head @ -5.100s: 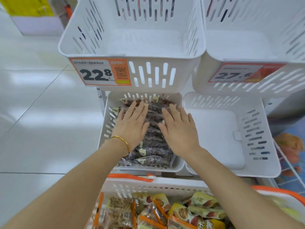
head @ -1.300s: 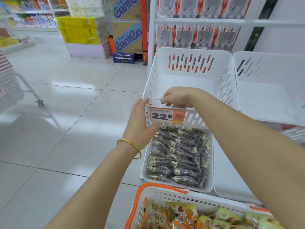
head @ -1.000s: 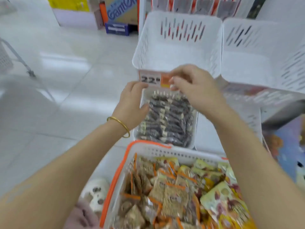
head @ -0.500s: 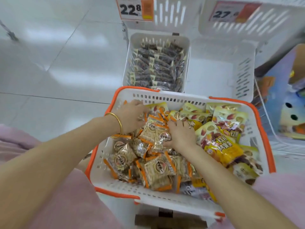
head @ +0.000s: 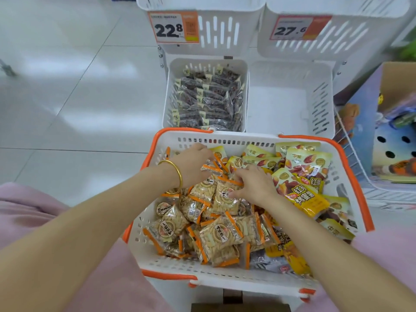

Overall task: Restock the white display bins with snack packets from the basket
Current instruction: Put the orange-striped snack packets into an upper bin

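Tiles gleam white beside basket of snack packets and display bins

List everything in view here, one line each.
basket: one, white with orange rim, nearest the camera
orange-edged packets: many, clear, basket's left half
yellow packets: several, yellow, basket's right half
bins: four, white, two upper, two lower, behind the basket
dark packets: many, brown, lower left bin
price tags: two, white and orange, upper bins' fronts
box: one, purple and blue, far right
bracelet: one, gold, left wrist
left hand, right hand: both on the orange-edged packets, grip unclear
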### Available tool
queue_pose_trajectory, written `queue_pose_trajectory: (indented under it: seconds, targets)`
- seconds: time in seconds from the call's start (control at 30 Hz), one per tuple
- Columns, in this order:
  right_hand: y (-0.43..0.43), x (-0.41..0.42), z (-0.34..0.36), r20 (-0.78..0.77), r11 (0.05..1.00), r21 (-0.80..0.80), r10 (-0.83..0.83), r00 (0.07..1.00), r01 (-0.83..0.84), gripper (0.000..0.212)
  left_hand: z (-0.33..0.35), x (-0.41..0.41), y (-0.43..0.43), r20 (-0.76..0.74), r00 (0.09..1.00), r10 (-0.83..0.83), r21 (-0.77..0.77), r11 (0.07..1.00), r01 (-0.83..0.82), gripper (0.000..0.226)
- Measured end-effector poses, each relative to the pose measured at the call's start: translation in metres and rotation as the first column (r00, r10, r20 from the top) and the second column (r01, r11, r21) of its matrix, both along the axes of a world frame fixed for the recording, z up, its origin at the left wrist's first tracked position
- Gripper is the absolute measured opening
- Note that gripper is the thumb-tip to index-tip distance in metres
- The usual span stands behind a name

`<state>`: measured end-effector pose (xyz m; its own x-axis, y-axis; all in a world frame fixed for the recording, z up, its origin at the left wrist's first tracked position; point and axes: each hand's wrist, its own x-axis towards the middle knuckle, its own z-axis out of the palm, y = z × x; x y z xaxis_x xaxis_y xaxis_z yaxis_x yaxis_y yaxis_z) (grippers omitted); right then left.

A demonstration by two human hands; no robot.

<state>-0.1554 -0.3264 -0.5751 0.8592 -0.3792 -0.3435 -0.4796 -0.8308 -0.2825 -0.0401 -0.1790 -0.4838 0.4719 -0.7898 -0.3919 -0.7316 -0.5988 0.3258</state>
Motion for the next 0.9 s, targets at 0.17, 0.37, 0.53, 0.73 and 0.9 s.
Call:
queue_pose_trajectory:
  seconds: [0.17, 0.37, 0.53, 0.73, 0.9]
  targets:
    - [-0.002, -0.004, 0.009, 0.081, 0.986, 0.167, -0.007, 0.997, -0.006, 0.045, -0.001, -0.001, 0.003, -0.030, 1.000, -0.006, -0.010, 1.000, 0.005, 0.045]
    - [-0.006, 0.007, 0.067, 0.275, 0.822, 0.568, -0.236, 0.932, 0.040, 0.037, 0.005, -0.003, 0.002, -0.175, 0.980, 0.099, -0.071, 0.991, -0.113, 0.066]
    - [-0.001, 0.013, 0.092, 0.319, 0.554, 0.832, -0.464, 0.827, -0.010, 0.026, 0.014, -0.002, -0.006, -0.329, 0.932, 0.148, -0.231, 0.945, -0.232, 0.029]
    - [-0.006, 0.015, 0.099, 0.025, 0.122, 0.990, -0.634, 0.773, 0.067, 0.029, 0.021, 0.020, -0.001, -0.505, 0.837, 0.209, -0.236, 0.900, -0.367, 0.049]
    - [-0.010, 0.018, 0.106, 0.136, 0.242, 0.970, -0.607, 0.783, 0.019, 0.017, 0.029, 0.026, 0.003, -0.804, 0.568, 0.179, -0.154, 0.859, -0.489, 0.045]
